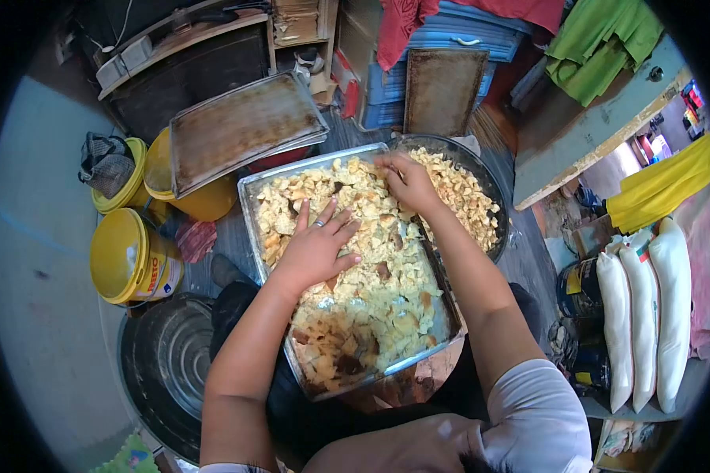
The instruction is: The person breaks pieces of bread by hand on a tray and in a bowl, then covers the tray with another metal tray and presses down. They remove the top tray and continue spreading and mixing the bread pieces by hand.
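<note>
A metal baking tray (250, 206) rests across my lap, spread with torn pale-yellow bread pieces (383, 272), some with brown crust. My left hand (314, 246) lies flat on the pieces left of the middle, fingers spread, a ring on one finger. At the tray's far right edge, my right hand (409, 183) has its fingers curled down among the pieces; what they hold, if anything, is hidden. Just beyond that edge stands a round dark basin (493, 175) heaped with more bread pieces (457, 197), partly covered by my right forearm.
Stacked baking trays (244, 126) lie ahead, beside yellow buckets (118, 254) on the left. A dark round tub (183, 347) sits by my left side. Another tray (445, 91) leans on blue drawers (383, 98). Full white sacks (643, 323) stand at the right, below a door (599, 134).
</note>
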Action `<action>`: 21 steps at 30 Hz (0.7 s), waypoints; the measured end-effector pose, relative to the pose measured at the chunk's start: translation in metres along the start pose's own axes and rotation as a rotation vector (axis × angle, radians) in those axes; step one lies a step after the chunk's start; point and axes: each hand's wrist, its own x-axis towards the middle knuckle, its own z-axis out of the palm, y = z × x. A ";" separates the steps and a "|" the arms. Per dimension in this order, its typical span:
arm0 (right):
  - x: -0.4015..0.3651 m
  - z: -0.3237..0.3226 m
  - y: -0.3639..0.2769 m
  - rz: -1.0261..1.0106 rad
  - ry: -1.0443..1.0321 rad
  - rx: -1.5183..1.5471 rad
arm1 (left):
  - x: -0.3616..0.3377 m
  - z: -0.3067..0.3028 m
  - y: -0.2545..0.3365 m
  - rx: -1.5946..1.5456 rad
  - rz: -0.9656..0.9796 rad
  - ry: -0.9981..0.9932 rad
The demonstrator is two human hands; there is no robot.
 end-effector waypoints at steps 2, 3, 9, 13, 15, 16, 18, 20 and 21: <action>-0.014 -0.006 -0.017 -0.098 -0.081 -0.130 | -0.001 -0.002 0.004 -0.004 0.020 -0.033; -0.023 -0.007 -0.023 -0.200 -0.172 -0.259 | -0.001 -0.002 0.006 -0.009 0.030 -0.062; -0.053 -0.002 -0.019 -0.229 -0.180 -0.399 | -0.006 -0.007 0.017 -0.027 0.034 -0.129; -0.059 -0.004 -0.018 -0.154 -0.114 -0.292 | -0.007 -0.007 0.020 -0.025 0.011 -0.122; -0.066 -0.002 -0.021 -0.283 -0.106 -0.412 | -0.006 0.006 0.020 -0.053 0.045 0.067; -0.066 -0.006 -0.022 -0.320 -0.094 -0.416 | -0.005 0.012 0.020 -0.051 0.054 0.065; -0.070 -0.014 -0.025 -0.235 -0.001 -0.355 | -0.003 0.019 0.023 -0.034 0.026 0.009; -0.081 -0.024 -0.033 -0.058 0.099 -0.293 | -0.002 0.018 0.025 -0.031 0.040 -0.021; -0.089 -0.024 -0.032 -0.057 0.100 -0.297 | 0.000 0.016 0.026 -0.025 0.046 -0.047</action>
